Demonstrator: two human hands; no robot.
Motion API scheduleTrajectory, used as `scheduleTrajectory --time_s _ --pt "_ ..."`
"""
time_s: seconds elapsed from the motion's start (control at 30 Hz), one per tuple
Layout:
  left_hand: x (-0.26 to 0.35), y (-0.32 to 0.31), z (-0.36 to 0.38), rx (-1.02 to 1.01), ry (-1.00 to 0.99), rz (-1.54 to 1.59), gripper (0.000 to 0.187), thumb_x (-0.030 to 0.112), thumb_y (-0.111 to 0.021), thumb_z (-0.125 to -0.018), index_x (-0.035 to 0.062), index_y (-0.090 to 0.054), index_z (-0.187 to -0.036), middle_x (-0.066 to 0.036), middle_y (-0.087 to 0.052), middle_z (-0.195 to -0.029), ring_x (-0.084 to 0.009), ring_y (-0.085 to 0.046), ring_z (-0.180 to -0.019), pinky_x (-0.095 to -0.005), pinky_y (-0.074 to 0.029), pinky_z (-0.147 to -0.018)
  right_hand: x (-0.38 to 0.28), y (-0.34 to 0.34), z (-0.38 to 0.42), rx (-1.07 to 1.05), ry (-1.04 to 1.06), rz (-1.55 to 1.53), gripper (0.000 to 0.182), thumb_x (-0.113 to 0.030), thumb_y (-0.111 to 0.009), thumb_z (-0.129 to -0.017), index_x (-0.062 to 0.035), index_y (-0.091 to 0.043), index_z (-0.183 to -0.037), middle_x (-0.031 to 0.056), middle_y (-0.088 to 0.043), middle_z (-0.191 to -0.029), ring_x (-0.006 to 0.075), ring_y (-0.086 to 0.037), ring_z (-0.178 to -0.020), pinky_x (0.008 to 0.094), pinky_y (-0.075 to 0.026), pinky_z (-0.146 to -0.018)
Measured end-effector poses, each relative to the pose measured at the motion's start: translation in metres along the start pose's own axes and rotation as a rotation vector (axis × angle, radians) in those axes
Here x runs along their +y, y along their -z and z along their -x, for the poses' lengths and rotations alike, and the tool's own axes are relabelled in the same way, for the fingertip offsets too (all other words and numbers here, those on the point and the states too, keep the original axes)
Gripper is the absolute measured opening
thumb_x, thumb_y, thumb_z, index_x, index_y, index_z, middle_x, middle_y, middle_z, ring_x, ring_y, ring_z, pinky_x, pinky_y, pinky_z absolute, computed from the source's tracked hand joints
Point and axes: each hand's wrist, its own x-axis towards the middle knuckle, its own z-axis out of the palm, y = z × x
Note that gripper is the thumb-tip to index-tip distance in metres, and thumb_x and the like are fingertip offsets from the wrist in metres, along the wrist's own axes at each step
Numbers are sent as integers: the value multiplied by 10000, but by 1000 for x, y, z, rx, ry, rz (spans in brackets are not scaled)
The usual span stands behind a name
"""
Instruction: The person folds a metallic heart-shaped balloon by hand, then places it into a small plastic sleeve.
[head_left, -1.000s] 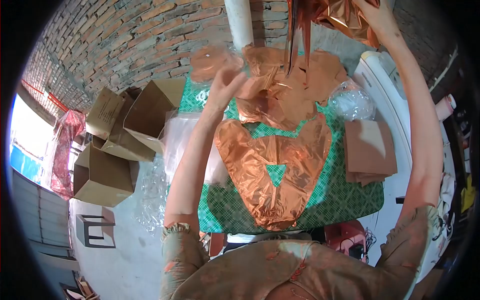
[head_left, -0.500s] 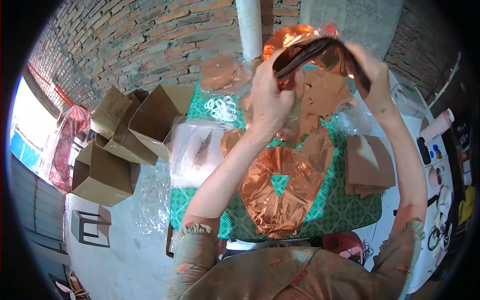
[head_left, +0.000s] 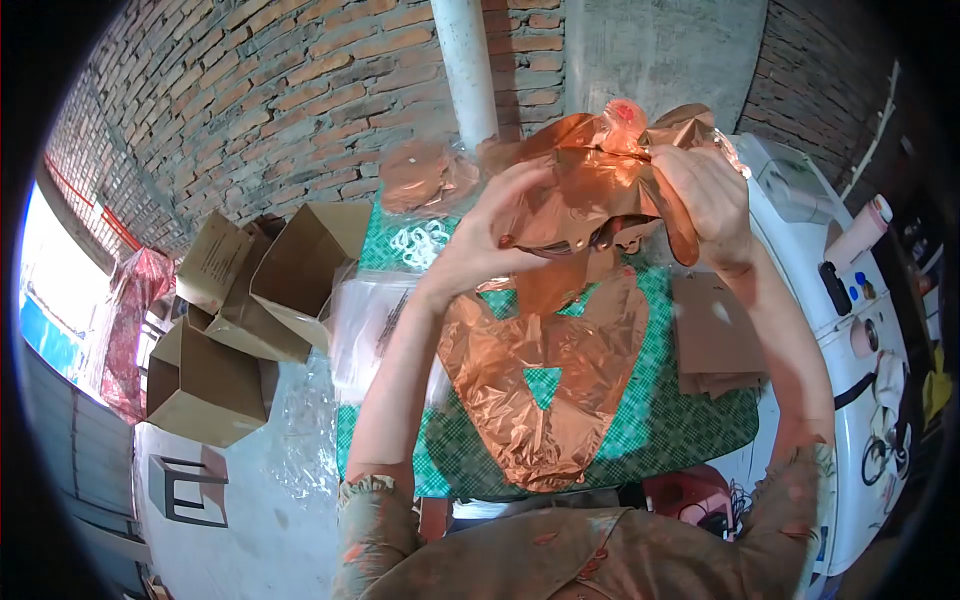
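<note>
Olive cuffs [head_left: 370, 487] are seen nearest. Behind them a green checked cloth [head_left: 690, 430] is spread over a table. On it a flat copper shape [head_left: 560, 345], like a letter A, is laid with its narrow end turned toward the person; green is shown through its hole. To its right, brown sheets [head_left: 715, 335] are stacked; to its left, clear bags [head_left: 362, 325] are piled, partly covered by the left forearm [head_left: 390, 385].

Farther out, crumpled copper foil [head_left: 595, 190] is held up by both hands above the far part of the table. At one side it is gripped by the right hand [head_left: 705, 200], its fingers curled together over the foil. At the other, the left hand [head_left: 490, 235] is opened around it, thumb spread from fingers; whether the fingertips are pressed on it cannot be told.

White rings [head_left: 418, 243] are heaped beside the left hand. Behind them, a copper-coloured bundle [head_left: 425, 178] is wrapped in clear plastic. Farthest off, a white pipe [head_left: 465, 75] is backed by a brick wall [head_left: 300, 90].
</note>
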Motion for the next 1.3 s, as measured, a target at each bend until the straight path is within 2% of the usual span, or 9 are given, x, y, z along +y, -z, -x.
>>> scheduleTrajectory --time_s 0.1,0.23,0.37,0.5,0.53,0.63,0.93,1.07,1.3 --pt "-15 7 4 100 152 732 891 348 -818 -836 123 -393 -1587 -87 -365 -1636 -256 -386 -1473 -439 -427 -1108 3 3 0 -19 -25 -37 359 -27 -777 -764 11 -672 -1105 135 -735 -989 301 -720 -817 380 -573 -731" --pt "-20 5 -10 341 231 129 905 387 -840 -849 128 -387 -1589 -124 -420 -1535 -268 -434 -1388 -443 -408 -1121 2 -1 0 -18 -11 -70 360 -51 -778 -769 11 -671 -1108 140 -735 -998 304 -723 -829 380 -571 -744" --pt "2 -13 -26 331 -108 -595 954 342 -887 -787 146 -397 -1582 -180 -394 -1506 -301 -430 -1359 -430 -463 -1063 -4 2 -4 -52 -13 -90 349 -72 -767 -787 14 -672 -1112 141 -738 -1008 300 -729 -847 384 -570 -760" --pt "22 -8 -42 105 92 -403 388 264 -802 -888 42 -717 -1193 -105 -728 -1042 -189 -674 -974 -352 -541 -812 -6 7 -8 -133 -43 -91 332 -88 -734 -816 18 -670 -1124 153 -740 -1064 313 -729 -887 394 -567 -802" --pt "32 -19 -43 195 162 -275 208 217 -747 -944 14 -749 -990 -52 -739 -781 -146 -669 -709 -323 -536 -707 -5 9 -9 -156 -52 -92 329 -91 -725 -823 19 -670 -1128 160 -740 -1085 319 -727 -899 398 -566 -813" --pt "34 -20 -50 279 115 -230 185 205 -732 -961 22 -740 -985 -58 -745 -788 -122 -652 -673 -309 -535 -674 -1 9 -10 -155 -72 -89 322 -100 -701 -839 19 -663 -1136 177 -730 -1157 347 -717 -932 411 -557 -829" --pt "-13 -31 -59 101 -65 177 614 226 -739 -971 -23 -461 -1459 -167 -697 -1256 -237 -707 -1035 -377 -551 -990 -3 16 -10 -246 -148 -112 298 -123 -689 -859 -13 -672 -1135 174 -722 -1182 353 -713 -977 419 -549 -836" --pt "-7 -31 -52 4 297 -18 322 255 -662 -1010 24 -691 -1231 -120 -756 -1016 -156 -700 -880 -339 -564 -773 -6 13 -5 -222 -141 -122 308 -141 -695 -851 -24 -670 -1135 163 -713 -1210 349 -705 -1020 418 -540 -871" --pt "35 -15 -73 218 362 -90 313 303 -646 -1044 6 -746 -1025 13 -695 -814 -40 -573 -748 -263 -498 -691 -10 17 -6 -341 -187 -24 232 -129 -673 -856 -59 -690 -1077 169 -549 -1477 383 -470 -1403 525 -428 -1060"
